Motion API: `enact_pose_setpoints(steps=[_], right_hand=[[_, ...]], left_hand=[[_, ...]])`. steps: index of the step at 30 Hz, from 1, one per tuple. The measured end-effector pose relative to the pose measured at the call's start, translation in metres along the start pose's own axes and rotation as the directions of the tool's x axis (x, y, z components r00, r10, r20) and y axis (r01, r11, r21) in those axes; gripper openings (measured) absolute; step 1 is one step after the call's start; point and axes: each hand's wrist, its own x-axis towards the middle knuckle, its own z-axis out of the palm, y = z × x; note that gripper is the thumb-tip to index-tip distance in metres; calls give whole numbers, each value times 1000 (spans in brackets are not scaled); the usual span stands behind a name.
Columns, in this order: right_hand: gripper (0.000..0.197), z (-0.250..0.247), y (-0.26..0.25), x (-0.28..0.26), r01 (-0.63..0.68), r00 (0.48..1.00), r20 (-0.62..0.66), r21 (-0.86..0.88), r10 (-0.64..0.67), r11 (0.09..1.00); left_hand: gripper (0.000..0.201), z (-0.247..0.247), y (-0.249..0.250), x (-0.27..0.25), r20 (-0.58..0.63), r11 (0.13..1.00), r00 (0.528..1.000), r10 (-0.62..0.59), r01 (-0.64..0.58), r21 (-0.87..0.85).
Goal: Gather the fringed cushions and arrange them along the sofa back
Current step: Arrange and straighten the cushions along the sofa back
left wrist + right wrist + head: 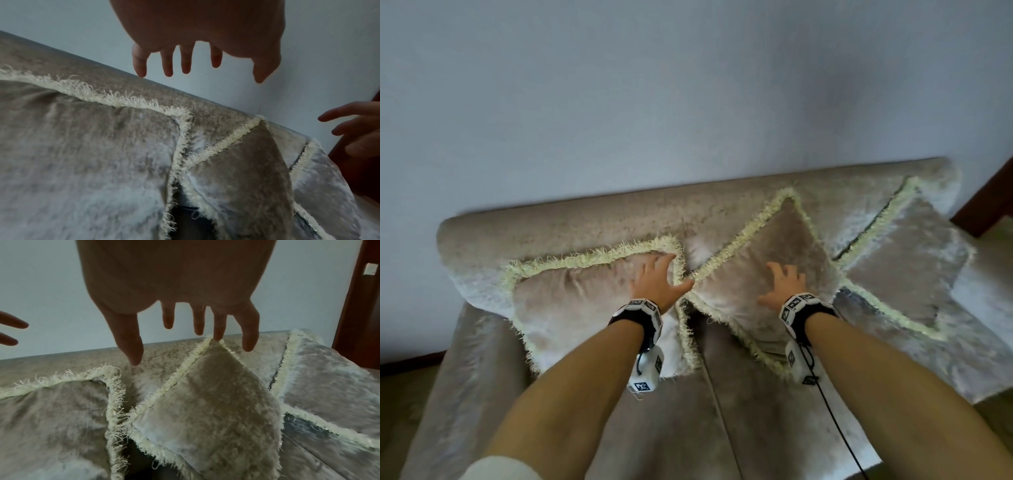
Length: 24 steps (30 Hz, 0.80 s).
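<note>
Three beige velvet cushions with cream fringe lean against the sofa back (592, 219). The left cushion (571, 308) stands square; my left hand (657, 277) hovers over its upper right corner, fingers spread and holding nothing. The middle cushion (767, 270) stands on a corner like a diamond; my right hand (784, 281) is spread above its face, empty. The right cushion (907, 260) leans at the sofa's right end. In the wrist views the left hand (195, 65) and right hand (191, 331) show straight fingers clear of the fabric.
The sofa seat (722, 428) lies in front of the cushions. A pale wall (688, 85) rises behind the sofa back. A dark wooden door frame (986, 205) stands at the right end. A black cable (835, 421) runs from my right wrist.
</note>
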Motion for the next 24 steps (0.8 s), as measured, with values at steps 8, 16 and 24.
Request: enact_pose_setpoints(steps=[8,16,24], right_hand=[[77,-32,101,-18,45,999,1,107,-46,993],[80,-53,162,-6,17,1000,-10,116,-16,993],[80,-62,182,42,21,1000,21,63,-22,998]], left_hand=[[80,47,104,-37,1,995,995,-100,100,28],[78,80,168,-26,-14,997,1000,-28,28,72],[77,113,170,8,-3,991,994,-110,110,80]])
